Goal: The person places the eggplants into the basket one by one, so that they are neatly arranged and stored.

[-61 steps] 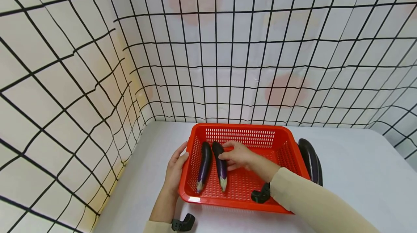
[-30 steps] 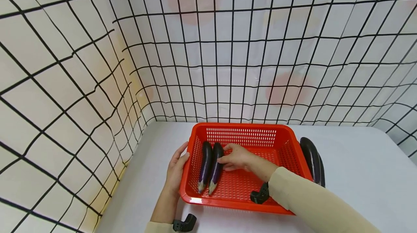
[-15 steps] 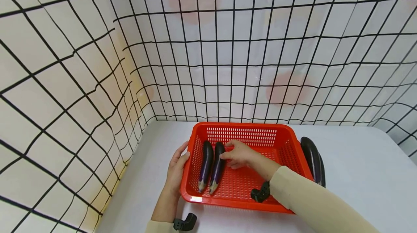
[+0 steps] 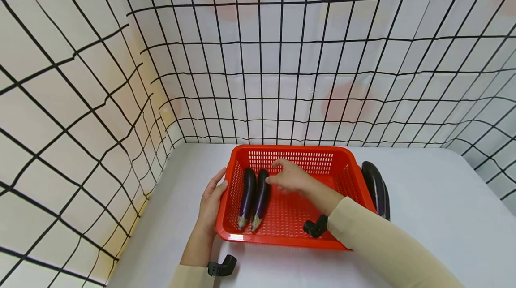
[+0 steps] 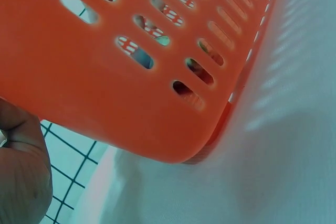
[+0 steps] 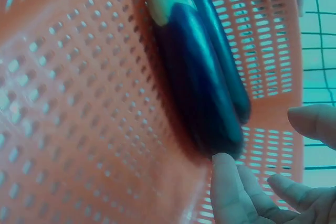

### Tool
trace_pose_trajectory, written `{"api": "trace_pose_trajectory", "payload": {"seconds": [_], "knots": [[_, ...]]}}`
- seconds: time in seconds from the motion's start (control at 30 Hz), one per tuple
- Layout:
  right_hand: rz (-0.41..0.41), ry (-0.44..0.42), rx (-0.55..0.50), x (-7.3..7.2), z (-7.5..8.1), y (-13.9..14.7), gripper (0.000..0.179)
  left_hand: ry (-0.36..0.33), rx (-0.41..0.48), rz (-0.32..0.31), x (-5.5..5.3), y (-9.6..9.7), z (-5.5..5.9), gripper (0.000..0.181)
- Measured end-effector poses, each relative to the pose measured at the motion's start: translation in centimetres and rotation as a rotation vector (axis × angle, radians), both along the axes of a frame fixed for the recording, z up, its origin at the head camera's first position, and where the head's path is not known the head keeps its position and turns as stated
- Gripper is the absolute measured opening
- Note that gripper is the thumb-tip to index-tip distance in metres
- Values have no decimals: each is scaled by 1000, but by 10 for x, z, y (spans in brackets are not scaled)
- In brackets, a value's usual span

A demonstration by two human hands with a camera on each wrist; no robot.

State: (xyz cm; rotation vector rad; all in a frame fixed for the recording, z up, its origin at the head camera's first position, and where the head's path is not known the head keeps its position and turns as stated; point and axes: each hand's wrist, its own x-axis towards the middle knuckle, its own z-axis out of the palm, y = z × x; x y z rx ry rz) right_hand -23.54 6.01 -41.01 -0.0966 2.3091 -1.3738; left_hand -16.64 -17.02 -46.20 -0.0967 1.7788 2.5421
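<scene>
Two dark purple eggplants lie side by side in a red perforated plastic basket (image 4: pixel 290 240), along its left end. The left eggplant (image 4: pixel 247 198) is next to the basket wall; the right eggplant (image 4: pixel 261 198) lies close against it, pale stem ends toward the front. My right hand (image 4: pixel 293 178) hovers inside the basket just right of the eggplants, fingers spread and holding nothing. In the right wrist view its fingertips (image 6: pixel 224 169) are right at the rounded end of the nearer eggplant (image 6: pixel 197 77). My left hand (image 4: pixel 210 203) holds the basket's left rim, thumb at the top edge.
Outside the basket's right wall, more dark eggplants (image 4: pixel 376 188) lie on the white table (image 4: pixel 423 216). A black wire grid (image 4: pixel 298 73) over a white sheet encloses the back and sides. Black devices (image 4: pixel 221 266) are strapped to both wrists.
The right hand has shifted the right eggplant leftward against the other one, then let go and lifted slightly away. The left hand stays on the rim. The head view has shifted a little.
</scene>
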Motion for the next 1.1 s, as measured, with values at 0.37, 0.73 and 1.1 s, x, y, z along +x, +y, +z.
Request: {"api": "trace_pose_trajectory", "payload": {"seconds": [0.37, 0.73, 1.1], "knots": [[58, 104, -14, 1, 46, 18, 67, 24, -22, 2, -9, -4, 4, 45], [19, 222, 20, 41, 84, 79, 63, -7, 5, -14, -1, -1, -1, 42], [-137, 374, 87, 76, 92, 144, 62, -9, 14, -1, 1, -1, -2, 40]]}}
